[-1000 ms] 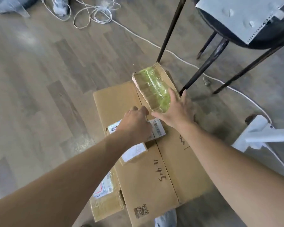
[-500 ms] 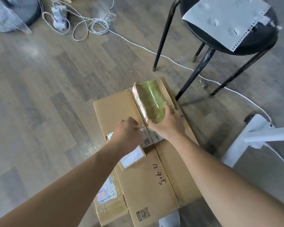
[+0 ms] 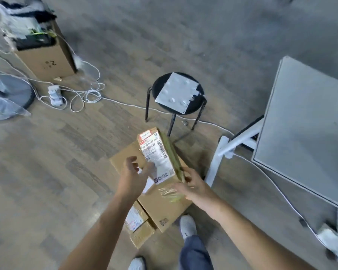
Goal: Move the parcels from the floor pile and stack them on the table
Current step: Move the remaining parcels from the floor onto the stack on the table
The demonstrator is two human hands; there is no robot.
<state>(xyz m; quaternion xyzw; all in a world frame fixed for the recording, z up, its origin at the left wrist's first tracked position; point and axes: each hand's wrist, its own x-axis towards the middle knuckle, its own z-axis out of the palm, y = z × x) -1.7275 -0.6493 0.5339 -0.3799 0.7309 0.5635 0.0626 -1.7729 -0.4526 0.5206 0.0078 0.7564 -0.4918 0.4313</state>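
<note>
My right hand [image 3: 195,189] grips a parcel [image 3: 156,158] left of the table [image 3: 304,123], left hand [image 3: 134,172] spread-fingered beside it. The floor pile [image 3: 164,207] waits; none stacked yet.

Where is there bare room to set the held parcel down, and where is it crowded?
The table top, right of the stool, is bare where visible. Open floor lies beyond the stool. Crowded: the floor pile beneath the parcel, the cable tangle at left, and the stool seat under a sheet.

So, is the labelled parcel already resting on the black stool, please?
No, the right hand grips the labelled parcel over the floor pile, apart from the stool.
</note>
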